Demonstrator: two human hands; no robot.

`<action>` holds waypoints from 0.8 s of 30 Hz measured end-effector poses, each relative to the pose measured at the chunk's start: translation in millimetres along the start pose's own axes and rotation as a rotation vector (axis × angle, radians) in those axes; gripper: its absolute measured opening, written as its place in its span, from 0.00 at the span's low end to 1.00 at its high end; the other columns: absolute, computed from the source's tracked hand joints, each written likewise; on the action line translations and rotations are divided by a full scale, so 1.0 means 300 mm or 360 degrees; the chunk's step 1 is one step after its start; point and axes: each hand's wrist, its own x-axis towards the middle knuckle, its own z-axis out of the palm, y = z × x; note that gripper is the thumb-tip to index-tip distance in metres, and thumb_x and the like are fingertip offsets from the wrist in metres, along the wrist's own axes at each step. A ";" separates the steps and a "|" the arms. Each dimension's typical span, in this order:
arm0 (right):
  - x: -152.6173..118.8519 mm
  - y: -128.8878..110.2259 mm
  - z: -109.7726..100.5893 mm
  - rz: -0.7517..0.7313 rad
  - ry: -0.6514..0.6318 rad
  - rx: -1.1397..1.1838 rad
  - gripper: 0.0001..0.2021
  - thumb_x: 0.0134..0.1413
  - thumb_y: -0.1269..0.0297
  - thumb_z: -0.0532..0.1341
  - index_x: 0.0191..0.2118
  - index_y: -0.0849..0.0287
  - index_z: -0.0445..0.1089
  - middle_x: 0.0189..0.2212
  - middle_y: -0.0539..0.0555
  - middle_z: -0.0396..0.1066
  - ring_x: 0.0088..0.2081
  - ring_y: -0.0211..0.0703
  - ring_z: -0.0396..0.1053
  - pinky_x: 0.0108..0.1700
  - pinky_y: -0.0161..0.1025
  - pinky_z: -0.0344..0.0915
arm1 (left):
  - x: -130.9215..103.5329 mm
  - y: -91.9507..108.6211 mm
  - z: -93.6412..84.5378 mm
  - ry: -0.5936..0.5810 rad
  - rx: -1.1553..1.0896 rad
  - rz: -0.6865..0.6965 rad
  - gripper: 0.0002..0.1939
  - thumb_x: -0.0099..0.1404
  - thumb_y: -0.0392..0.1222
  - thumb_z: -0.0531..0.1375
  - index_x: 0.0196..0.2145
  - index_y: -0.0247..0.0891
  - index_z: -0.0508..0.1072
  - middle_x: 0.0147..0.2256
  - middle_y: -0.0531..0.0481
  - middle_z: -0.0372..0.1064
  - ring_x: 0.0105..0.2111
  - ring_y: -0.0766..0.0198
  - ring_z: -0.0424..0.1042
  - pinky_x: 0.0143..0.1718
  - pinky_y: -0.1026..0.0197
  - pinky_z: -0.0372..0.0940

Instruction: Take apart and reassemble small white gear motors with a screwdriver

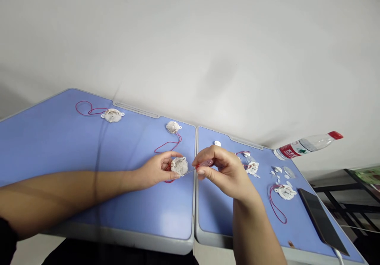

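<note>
Left hand (156,171): fingers clamped on white eared disc housing (179,165), held over left blue desk (142,213). Right hand (224,170): fingers clamped on red-handled screwdriver (207,163), shaft at housing's edge. Red-capped plastic bottle (308,145), right desk's far edge: fill level indeterminable.

Noted at lower left: black sleeve (6,235), plain, ending around the elbow of the left forearm (74,189). Right forearm (255,229) bare through to the wrist. Left hand (156,170) and right hand (222,172) also bare, all 2. Short nail on right thumb (202,172). Black cloth (118,253) at lap. Thin, dark, blurred line across left forearm; cable or shadow, cannot tell.
</note>
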 end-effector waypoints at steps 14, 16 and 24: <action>0.002 0.002 -0.018 0.0022 0.0028 -0.0074 0.05 0.59 0.64 0.62 0.34 0.58 0.70 0.25 0.51 0.71 0.26 0.39 0.72 0.27 0.37 0.67 | -0.002 0.008 0.001 0.0026 0.0005 -0.0034 0.33 0.45 0.34 0.72 0.49 0.37 0.66 0.38 0.48 0.75 0.39 0.59 0.74 0.42 0.55 0.66; 0.008 0.009 -0.002 0.0014 0.0095 -0.0041 0.06 0.58 0.64 0.63 0.32 0.58 0.69 0.25 0.51 0.71 0.26 0.39 0.70 0.28 0.37 0.66 | -0.002 0.006 0.001 0.0025 -0.0016 -0.0005 0.33 0.45 0.34 0.72 0.48 0.37 0.67 0.38 0.48 0.75 0.39 0.60 0.74 0.42 0.56 0.66; 0.003 0.019 0.003 0.0023 0.0070 0.0177 0.08 0.61 0.65 0.60 0.46 0.56 0.69 0.32 0.52 0.72 0.24 0.35 0.70 0.26 0.34 0.68 | 0.003 -0.006 -0.013 0.0002 -0.0081 0.0023 0.33 0.45 0.35 0.73 0.48 0.37 0.67 0.38 0.48 0.75 0.40 0.59 0.75 0.44 0.54 0.66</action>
